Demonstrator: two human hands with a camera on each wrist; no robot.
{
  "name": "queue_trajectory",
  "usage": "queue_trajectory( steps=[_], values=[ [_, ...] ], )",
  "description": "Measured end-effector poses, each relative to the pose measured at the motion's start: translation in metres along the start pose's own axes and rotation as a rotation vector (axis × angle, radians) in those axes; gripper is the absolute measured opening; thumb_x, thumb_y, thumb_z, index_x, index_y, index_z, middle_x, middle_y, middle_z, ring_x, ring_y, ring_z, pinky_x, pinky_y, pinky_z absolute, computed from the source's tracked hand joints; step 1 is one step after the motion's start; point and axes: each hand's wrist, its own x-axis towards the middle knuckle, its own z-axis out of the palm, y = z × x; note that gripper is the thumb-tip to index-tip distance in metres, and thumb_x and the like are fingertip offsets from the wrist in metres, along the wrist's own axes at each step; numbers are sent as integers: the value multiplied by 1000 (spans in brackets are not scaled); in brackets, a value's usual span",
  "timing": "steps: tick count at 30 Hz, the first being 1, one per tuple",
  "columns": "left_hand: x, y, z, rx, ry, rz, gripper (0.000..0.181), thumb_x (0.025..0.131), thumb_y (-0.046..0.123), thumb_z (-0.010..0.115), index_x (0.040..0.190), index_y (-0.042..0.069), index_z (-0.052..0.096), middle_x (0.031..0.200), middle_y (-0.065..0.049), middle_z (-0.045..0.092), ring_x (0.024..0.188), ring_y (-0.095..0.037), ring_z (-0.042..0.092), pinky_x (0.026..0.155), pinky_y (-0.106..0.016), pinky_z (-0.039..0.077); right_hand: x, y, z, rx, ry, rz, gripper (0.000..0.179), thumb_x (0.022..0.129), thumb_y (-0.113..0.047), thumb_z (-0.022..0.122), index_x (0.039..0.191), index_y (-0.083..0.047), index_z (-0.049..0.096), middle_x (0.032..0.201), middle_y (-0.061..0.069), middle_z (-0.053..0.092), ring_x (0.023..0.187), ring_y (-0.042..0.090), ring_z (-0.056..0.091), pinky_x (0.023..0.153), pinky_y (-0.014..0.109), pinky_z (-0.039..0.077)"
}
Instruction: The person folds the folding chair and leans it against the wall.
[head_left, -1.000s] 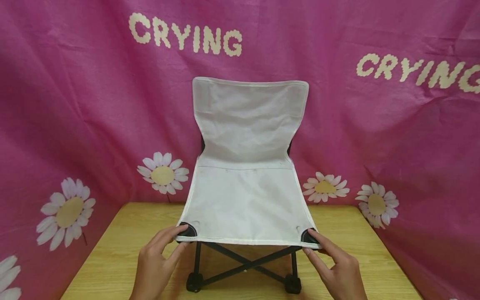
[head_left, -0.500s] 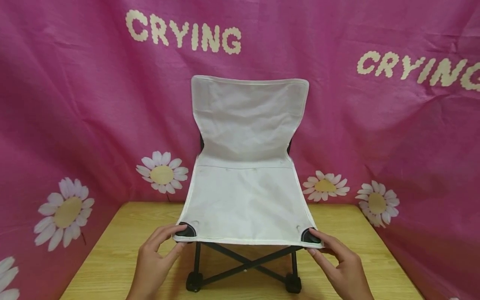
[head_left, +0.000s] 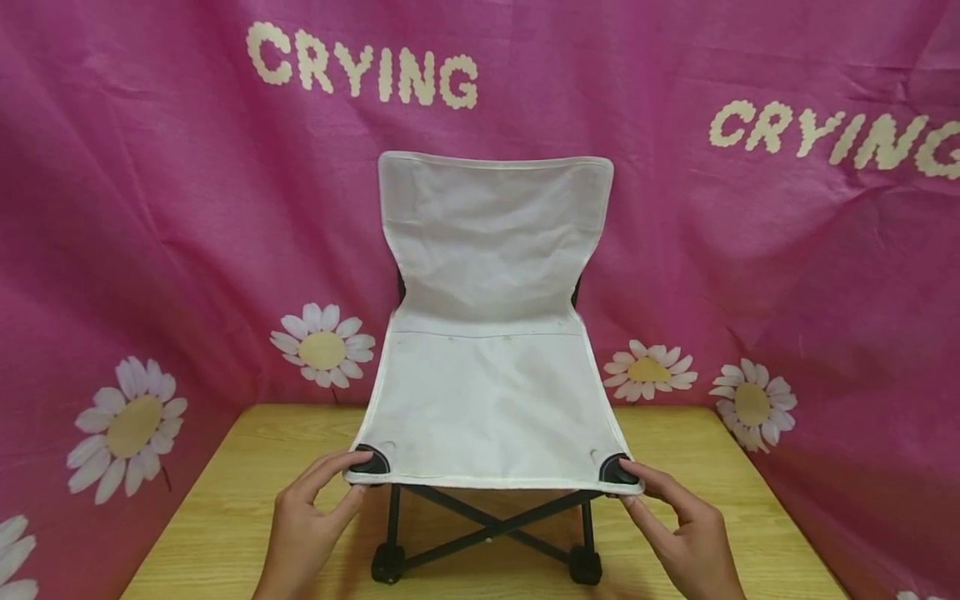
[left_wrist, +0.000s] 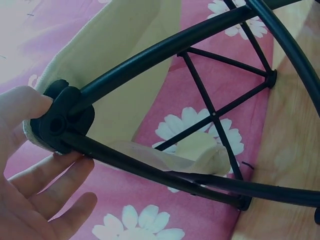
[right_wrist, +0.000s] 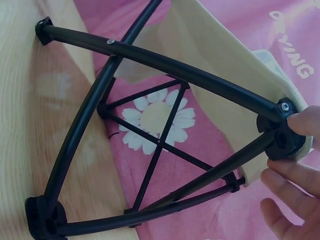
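Note:
A small folding chair with a white fabric seat and backrest stands unfolded on black crossed legs. My left hand pinches the seat's front left corner, fingers on the black corner patch and thumb below. At the front right corner my right hand pinches the other black patch in the same way. The left wrist view shows the thumb against a black plastic joint under the seat. A matching joint touches the right thumb in the right wrist view.
The chair's black feet rest on a light wooden tabletop. Pink cloth with daisies and the word CRYING hangs behind and along both sides, close to the table's edges.
The right hand has shifted slightly outward at its corner, and its thumb sits a little farther right. Both hands keep their hold; the chair stays in place while the head view drifts slightly.

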Motion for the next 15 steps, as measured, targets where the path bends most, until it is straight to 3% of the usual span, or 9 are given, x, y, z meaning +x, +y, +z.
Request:
queue_trajectory(
  steps=[4, 11, 15],
  values=[
    [-1, 1, 2, -11, 25, -4, 41, 72, 4, 73, 105, 26, 66, 108, 9, 59, 99, -7, 56, 86, -12, 38, 1, 0, 0, 41, -6, -7, 38, 81, -20, 67, 116, -30, 58, 107, -9, 62, 90, 5, 60, 80, 10, 43],
    [0, 4, 3, -36, 33, 12, 42, 70, 0, 73, 103, 26, 66, 105, 9, 60, 96, -8, 56, 86, -14, 39, 4, 1, -3, 59, 5, -102, 40, 78, -8, 69, 114, -23, 60, 106, -7, 60, 90, 6, 56, 78, 9, 43],
    [0, 7, 2, -30, 28, 11, 42, 70, -1, 72, 102, 26, 66, 104, 9, 60, 95, -8, 56, 85, -14, 39, 5, 0, -4, 45, -5, -73, 41, 78, -8, 70, 114, -26, 60, 106, -10, 60, 92, 5, 56, 81, 8, 41]
  ],
)
